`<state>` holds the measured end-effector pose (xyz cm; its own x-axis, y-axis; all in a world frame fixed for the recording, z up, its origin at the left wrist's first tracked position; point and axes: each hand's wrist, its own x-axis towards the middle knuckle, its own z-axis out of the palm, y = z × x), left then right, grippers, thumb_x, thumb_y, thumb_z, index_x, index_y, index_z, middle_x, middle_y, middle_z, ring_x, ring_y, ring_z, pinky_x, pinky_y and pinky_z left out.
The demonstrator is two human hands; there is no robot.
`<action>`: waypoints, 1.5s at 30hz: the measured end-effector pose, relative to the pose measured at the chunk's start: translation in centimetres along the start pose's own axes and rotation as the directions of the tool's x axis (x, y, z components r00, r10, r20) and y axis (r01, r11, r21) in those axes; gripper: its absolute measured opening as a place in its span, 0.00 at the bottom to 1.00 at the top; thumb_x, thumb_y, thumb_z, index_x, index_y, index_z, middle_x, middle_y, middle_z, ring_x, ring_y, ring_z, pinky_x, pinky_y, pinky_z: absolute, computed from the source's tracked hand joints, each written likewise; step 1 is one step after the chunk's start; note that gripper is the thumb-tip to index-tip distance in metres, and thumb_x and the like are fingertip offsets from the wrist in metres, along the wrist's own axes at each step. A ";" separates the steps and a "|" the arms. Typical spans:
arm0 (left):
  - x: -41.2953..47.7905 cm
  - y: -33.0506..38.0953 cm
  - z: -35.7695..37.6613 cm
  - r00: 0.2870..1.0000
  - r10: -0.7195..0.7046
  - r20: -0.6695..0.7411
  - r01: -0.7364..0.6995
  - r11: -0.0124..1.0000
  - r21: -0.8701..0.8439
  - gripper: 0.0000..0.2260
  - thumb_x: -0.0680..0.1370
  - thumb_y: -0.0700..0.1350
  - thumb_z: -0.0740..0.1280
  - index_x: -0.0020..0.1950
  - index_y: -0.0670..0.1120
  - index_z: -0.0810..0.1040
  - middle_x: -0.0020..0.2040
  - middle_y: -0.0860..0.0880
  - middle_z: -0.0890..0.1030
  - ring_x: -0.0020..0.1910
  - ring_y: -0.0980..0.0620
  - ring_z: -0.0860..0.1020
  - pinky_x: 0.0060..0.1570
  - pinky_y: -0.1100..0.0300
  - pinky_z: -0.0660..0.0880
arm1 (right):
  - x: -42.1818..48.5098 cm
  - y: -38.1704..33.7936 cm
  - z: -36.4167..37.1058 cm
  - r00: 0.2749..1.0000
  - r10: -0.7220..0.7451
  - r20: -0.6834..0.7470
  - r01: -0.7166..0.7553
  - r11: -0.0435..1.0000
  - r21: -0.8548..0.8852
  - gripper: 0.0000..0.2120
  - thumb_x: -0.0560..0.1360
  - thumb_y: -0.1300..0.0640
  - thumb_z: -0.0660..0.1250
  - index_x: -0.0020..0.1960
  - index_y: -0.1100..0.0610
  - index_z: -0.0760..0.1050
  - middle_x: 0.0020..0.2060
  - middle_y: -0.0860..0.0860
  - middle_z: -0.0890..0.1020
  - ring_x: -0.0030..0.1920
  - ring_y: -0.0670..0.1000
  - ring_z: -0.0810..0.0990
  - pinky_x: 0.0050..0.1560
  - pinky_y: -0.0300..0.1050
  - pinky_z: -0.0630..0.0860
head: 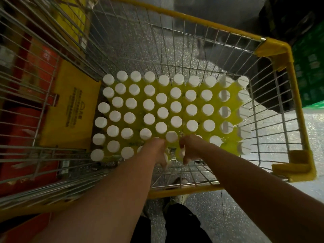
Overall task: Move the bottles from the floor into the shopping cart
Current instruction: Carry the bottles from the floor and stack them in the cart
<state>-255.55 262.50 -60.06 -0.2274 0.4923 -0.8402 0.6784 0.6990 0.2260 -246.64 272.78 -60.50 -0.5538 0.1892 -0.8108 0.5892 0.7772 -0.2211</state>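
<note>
Cart: wire shopping cart [184,190] with a yellow rim, seen from above.
Contents: yellow bottles [149,104] with white caps, standing upright in close rows across the basket floor, from the left wall to the right wall.
Free area: a bare strip of wire floor lies along the near edge.
Cart panel: a yellow printed placard [70,109] sits against the left wall.
Outside the cart: red boxes [35,67] on the left; green crate [308,67] at the far right.
Left hand [157,149]: reaches in over the near rim to the nearest bottle row, fingers curled downward.
Right hand [188,148]: just beside the left hand, fingers curled downward among the same row.
Grip: cannot tell whether either hand holds a bottle.
</note>
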 end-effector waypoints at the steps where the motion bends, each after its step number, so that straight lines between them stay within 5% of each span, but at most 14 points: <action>1: 0.5 -0.2 0.3 1.000 0.021 0.008 -0.021 0.999 0.039 0.26 0.72 0.46 0.75 0.66 0.40 0.71 0.64 0.43 0.75 0.63 0.45 0.73 0.53 0.60 0.73 | 0.2 0.1 0.2 1.000 -0.005 -0.001 0.005 1.000 -0.004 0.31 0.66 0.54 0.78 0.66 0.58 0.73 0.63 0.56 0.76 0.63 0.56 0.74 0.56 0.45 0.73; 3: 0.9 -0.3 0.4 0.996 0.054 0.066 -0.062 0.990 0.124 0.26 0.73 0.44 0.73 0.68 0.39 0.70 0.66 0.40 0.73 0.64 0.43 0.72 0.45 0.67 0.74 | 0.5 0.0 0.4 1.000 -0.024 0.001 0.024 0.999 -0.033 0.30 0.67 0.54 0.78 0.66 0.58 0.73 0.63 0.57 0.75 0.64 0.56 0.73 0.57 0.44 0.72; 8: 1.6 -0.5 1.1 0.999 0.005 -0.035 0.004 0.968 0.252 0.31 0.67 0.57 0.77 0.63 0.42 0.75 0.62 0.46 0.76 0.62 0.48 0.75 0.56 0.56 0.74 | 1.2 -0.5 0.7 0.998 -0.059 -0.025 0.058 0.997 -0.043 0.28 0.66 0.54 0.78 0.64 0.59 0.75 0.61 0.57 0.77 0.63 0.56 0.75 0.57 0.45 0.73; 16: 0.0 -1.3 -1.7 0.997 0.074 -0.033 -0.060 0.951 0.303 0.19 0.73 0.47 0.72 0.60 0.41 0.75 0.58 0.44 0.78 0.57 0.45 0.77 0.51 0.55 0.75 | -0.3 -0.5 -1.1 1.000 -0.009 0.004 0.009 0.994 -0.110 0.29 0.68 0.55 0.77 0.65 0.59 0.73 0.62 0.57 0.76 0.62 0.56 0.75 0.56 0.46 0.74; 20: -3.9 -2.1 -5.9 0.973 0.107 -0.204 -0.035 0.943 0.330 0.12 0.77 0.43 0.65 0.61 0.45 0.75 0.59 0.44 0.76 0.56 0.45 0.76 0.49 0.55 0.74 | -3.2 -1.7 -5.0 0.984 -0.007 -0.177 -0.010 0.995 -0.096 0.21 0.72 0.56 0.71 0.64 0.59 0.73 0.60 0.58 0.77 0.60 0.57 0.76 0.54 0.46 0.75; 26: -11.6 -2.2 -13.2 0.871 0.142 -0.470 0.016 0.948 0.317 0.11 0.79 0.50 0.60 0.58 0.47 0.75 0.55 0.47 0.77 0.51 0.48 0.76 0.43 0.56 0.70 | -10.3 -6.2 -12.9 0.863 0.041 -0.504 -0.038 0.999 0.015 0.15 0.75 0.53 0.68 0.60 0.57 0.75 0.55 0.56 0.78 0.54 0.57 0.78 0.51 0.48 0.77; 31: -19.0 -2.8 -16.8 0.827 0.112 -0.551 0.062 0.956 0.288 0.15 0.79 0.48 0.62 0.64 0.47 0.74 0.63 0.46 0.74 0.60 0.45 0.74 0.59 0.50 0.73 | -15.1 -10.3 -16.8 0.770 -0.011 -0.639 -0.023 0.999 -0.045 0.16 0.75 0.52 0.66 0.61 0.55 0.75 0.58 0.55 0.77 0.57 0.57 0.77 0.54 0.48 0.76; 35: -24.2 -2.7 -18.0 0.760 0.004 -0.650 0.138 0.976 0.168 0.12 0.78 0.49 0.63 0.60 0.46 0.76 0.58 0.45 0.77 0.57 0.45 0.76 0.54 0.52 0.74 | -17.5 -13.3 -18.8 0.725 -0.159 -0.670 0.016 0.977 -0.215 0.15 0.74 0.51 0.65 0.59 0.53 0.76 0.57 0.54 0.78 0.57 0.57 0.78 0.49 0.45 0.74; 40: -28.8 -3.4 -16.4 0.587 -0.183 -0.789 0.227 0.972 -0.057 0.09 0.78 0.47 0.63 0.55 0.45 0.77 0.53 0.45 0.78 0.53 0.44 0.77 0.44 0.57 0.70 | -19.6 -17.8 -20.5 0.675 -0.369 -0.639 0.130 0.912 -0.389 0.14 0.74 0.52 0.65 0.58 0.54 0.76 0.56 0.54 0.78 0.57 0.58 0.78 0.51 0.47 0.77; 45: -35.0 -4.2 -10.9 0.452 -0.391 -0.801 0.354 0.903 -0.241 0.10 0.78 0.50 0.64 0.54 0.46 0.77 0.51 0.43 0.79 0.52 0.43 0.79 0.44 0.55 0.73 | -22.7 -22.4 -18.2 0.617 -0.629 -0.474 0.276 0.737 -0.617 0.13 0.75 0.51 0.62 0.57 0.56 0.75 0.56 0.54 0.78 0.56 0.58 0.77 0.50 0.47 0.75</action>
<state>-258.06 247.94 -26.20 -0.9282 0.3648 -0.0734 0.3639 0.9311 0.0252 -257.94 261.98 -27.27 -0.9907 -0.0873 -0.1041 -0.0823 0.9952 -0.0521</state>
